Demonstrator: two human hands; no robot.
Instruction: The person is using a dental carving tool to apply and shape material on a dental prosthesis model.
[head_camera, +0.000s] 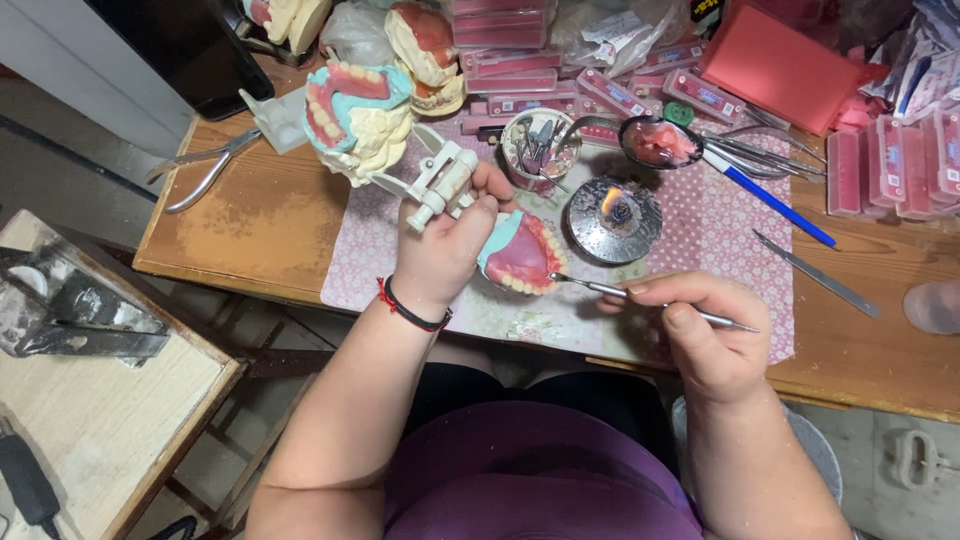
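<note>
Dentures (520, 255) in pink wax, hinged on a white articulator (440, 185), are sitting clamped in my raised left hand (440, 250) above the mat; my right hand (705, 335) is pinching a metal wax carver (640, 297), tip touching the teeth, beside the lit burner (613, 215).

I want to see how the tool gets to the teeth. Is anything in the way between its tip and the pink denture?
Nothing visible. The right hand holds the thin metal tool, and its tip sits at the edge of the pink denture held in the left hand. The lit burner stands behind, off that path.
</note>
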